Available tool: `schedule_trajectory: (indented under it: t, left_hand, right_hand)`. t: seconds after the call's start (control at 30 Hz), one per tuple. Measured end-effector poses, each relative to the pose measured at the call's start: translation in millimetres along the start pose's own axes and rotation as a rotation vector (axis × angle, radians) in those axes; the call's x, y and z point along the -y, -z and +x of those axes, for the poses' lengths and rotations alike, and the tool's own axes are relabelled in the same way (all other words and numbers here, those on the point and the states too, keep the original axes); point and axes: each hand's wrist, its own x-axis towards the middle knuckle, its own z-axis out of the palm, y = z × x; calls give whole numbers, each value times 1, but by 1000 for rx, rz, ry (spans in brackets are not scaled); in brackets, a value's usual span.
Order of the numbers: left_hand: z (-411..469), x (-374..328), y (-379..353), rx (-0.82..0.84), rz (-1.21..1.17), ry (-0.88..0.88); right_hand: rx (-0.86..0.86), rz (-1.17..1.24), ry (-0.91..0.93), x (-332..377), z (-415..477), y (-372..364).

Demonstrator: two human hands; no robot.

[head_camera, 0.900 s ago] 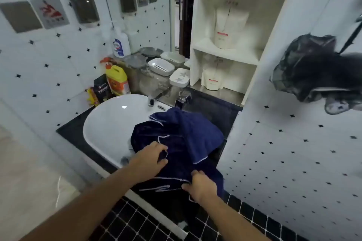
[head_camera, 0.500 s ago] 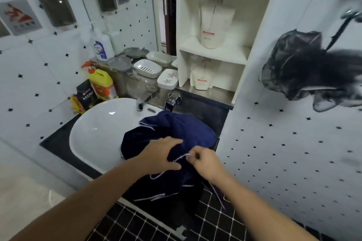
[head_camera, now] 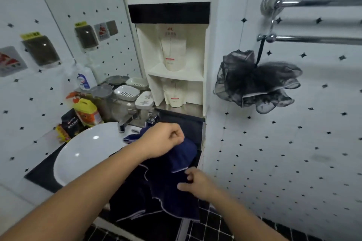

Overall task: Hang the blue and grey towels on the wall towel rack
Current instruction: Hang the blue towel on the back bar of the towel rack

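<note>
Blue towel (head_camera: pixel 172 182) lifted, left hand (head_camera: pixel 164 141) fisted, right hand (head_camera: pixel 195 184) pinching

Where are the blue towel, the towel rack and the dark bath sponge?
blue towel (head_camera: pixel 182 152): head view, on the raised fold beside the left hand.
towel rack (head_camera: pixel 317 39): head view, on the lower chrome bar.
bath sponge (head_camera: pixel 252 78): head view, on the middle of its mesh.

Rack bars open, left end crowded

My way up to the towel rack (head_camera: pixel 321 39) runs along bare tiled wall; only the black bath pouf (head_camera: pixel 252 80) hangs off its left end, beside the shelf niche (head_camera: pixel 176 76)
</note>
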Motion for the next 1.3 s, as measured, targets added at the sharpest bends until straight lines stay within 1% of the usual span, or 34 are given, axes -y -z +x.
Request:
schedule_trajectory:
  t: [0.03, 0.07, 0.2, 0.3, 0.4, 0.43, 0.5, 0.53, 0.6, 0.63, 0.7, 0.73, 0.83, 0.87, 0.93, 1.03, 1.1, 1.17, 1.23, 1.3]
  left_hand:
    - [-8, 15, -3, -6, -7, 60]
    - [-16, 31, -5, -25, -17, 116]
    - [-42, 97, -4, -126, 4, 288]
    - [-57, 145, -2, -161, 6, 373]
    - [-66, 178, 2, -199, -6, 414]
    - [-68, 186, 4, -205, -14, 424]
    - [-65, 197, 8, -204, -10, 441]
    - [-62, 200, 9, -196, -8, 454]
    - [-51, 196, 11, -171, 2, 460]
    - [-43, 190, 11, -163, 13, 440]
    - [-24, 169, 9, -146, 14, 344]
    - [-14, 156, 7, -119, -16, 278]
    - [12, 104, -2, 43, -241, 84]
    - [21, 82, -6, 67, -304, 32]
    - [36, 39, -12, 28, -400, -53]
    - [57, -22, -11, -117, -458, -149]
    - [67, -62, -6, -186, -433, -207]
    - [75, -103, -1, -259, -438, -249]
    - [82, -146, 5, -314, -536, -250]
    - [85, -190, 11, -337, -667, -257]
  right_hand:
    - [28, -77, -15, -3, 8, -12]
    - [16, -158, -8, -3, 18, -21]
    - [-229, -379, 29, 31, 75, -37]
    - [-282, -455, -43, 56, 124, -41]
    - [-325, -525, -122, 58, 159, -48]
    - [-350, -522, -121, 57, 165, -48]
    - [-409, -405, -89, 59, 172, -41]
    - [-429, -301, -69, 63, 172, -32]
    - [-465, -9, -45, 77, 164, -10]
    - [-457, 186, -44, 88, 157, 3]
    - [-381, 587, -47, 113, 136, 28]
    - [-350, 718, -44, 125, 125, 40]
    - [-363, 912, -20, 153, 86, 77]
    - [-376, 961, 5, 159, 72, 90]
    - [-384, 1036, 54, 169, 42, 116]
    - [-373, 1103, 138, 175, -11, 157]
    - [-394, 1067, 216, 171, -45, 187]
    - [-431, 997, 314, 166, -79, 213]
    - [-461, 869, 433, 160, -116, 236]
    - [-532, 695, 528, 150, -152, 252]
